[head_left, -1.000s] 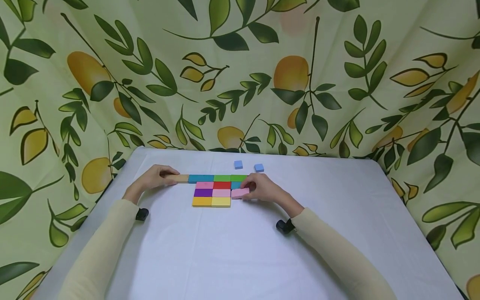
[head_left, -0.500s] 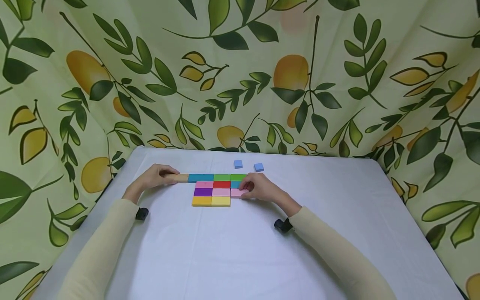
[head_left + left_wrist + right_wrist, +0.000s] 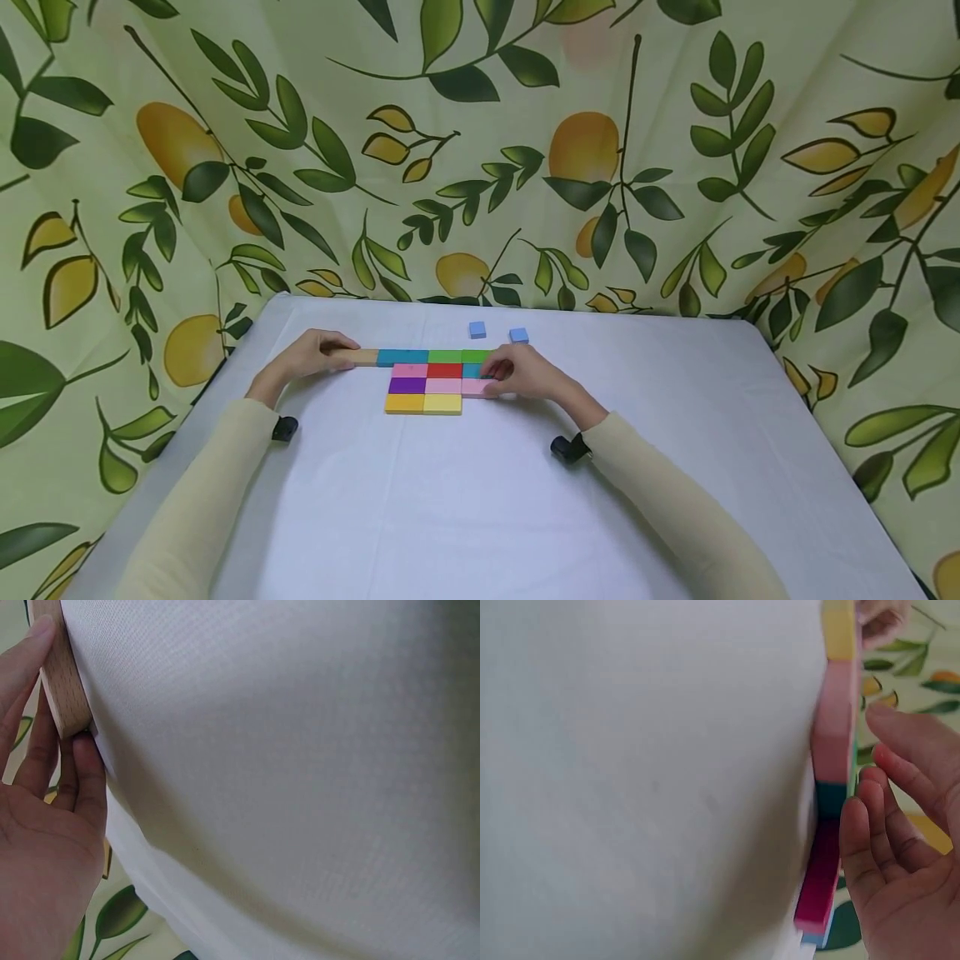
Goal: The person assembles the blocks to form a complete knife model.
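Flat coloured blocks lie side by side in rows on the white table. My left hand (image 3: 311,354) holds the plain wooden block (image 3: 363,357) at the left end of the far row, thumb on its face in the left wrist view. My right hand (image 3: 525,372) is over the right side of the rows, next to a pink block (image 3: 474,388) beside a lighter pink one (image 3: 443,386). In the right wrist view the thumb (image 3: 907,731) is apart from the pink block, and the relaxed fingers lie beside a magenta block (image 3: 820,877), which the hand hides in the head view.
Two small light-blue blocks (image 3: 477,330) lie behind the far row. An orange block (image 3: 404,404) and a yellow block (image 3: 442,404) form the nearest row. A leaf-patterned curtain (image 3: 480,167) hangs beyond the white tablecloth (image 3: 465,508).
The pink block, tilted in my right fingers a second ago, now lies flat in line with its row. My right fingers have loosened from it. My left hand stays in place.
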